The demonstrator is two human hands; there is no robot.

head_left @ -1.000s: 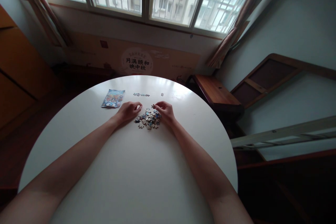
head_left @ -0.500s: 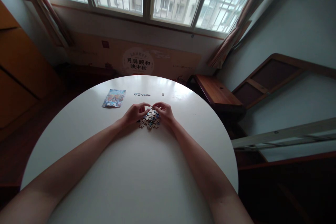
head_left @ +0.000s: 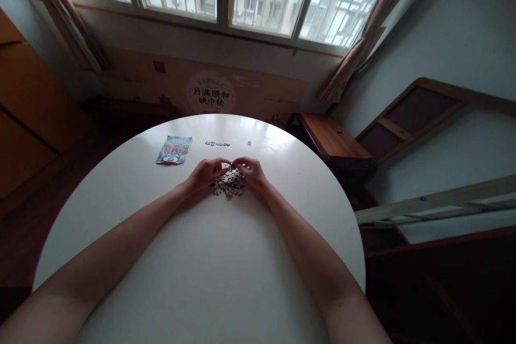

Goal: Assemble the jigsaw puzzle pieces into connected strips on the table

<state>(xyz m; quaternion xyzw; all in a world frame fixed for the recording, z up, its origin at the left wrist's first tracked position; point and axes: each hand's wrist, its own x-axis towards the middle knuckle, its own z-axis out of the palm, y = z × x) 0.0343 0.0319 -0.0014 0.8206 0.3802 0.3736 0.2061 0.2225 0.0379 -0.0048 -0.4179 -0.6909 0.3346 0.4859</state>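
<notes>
White and glossy, a round table (head_left: pixel 193 258) fills the near and middle part of the scene, with a loose heap of jigsaw pieces (head_left: pixel 228 187) on it, between and just nearer than the two hands. The right hand (head_left: pixel 253 173) pinches a small puzzle piece (head_left: pixel 231 166) between thumb and fingers above the heap's far edge. The left hand (head_left: pixel 205 173) comes in from the left with fingers curved, its tips meeting the right hand's around that piece; whether it grips the piece too, I cannot tell. Beyond the hands lies a short row of pieces (head_left: pixel 217 144), and to its right one small cluster (head_left: pixel 249 143) sits apart. A colourful printed packet (head_left: pixel 174 150) lies flat on the far left. Past the table's far right edge stands a brown wooden bench (head_left: pixel 332 137).
</notes>
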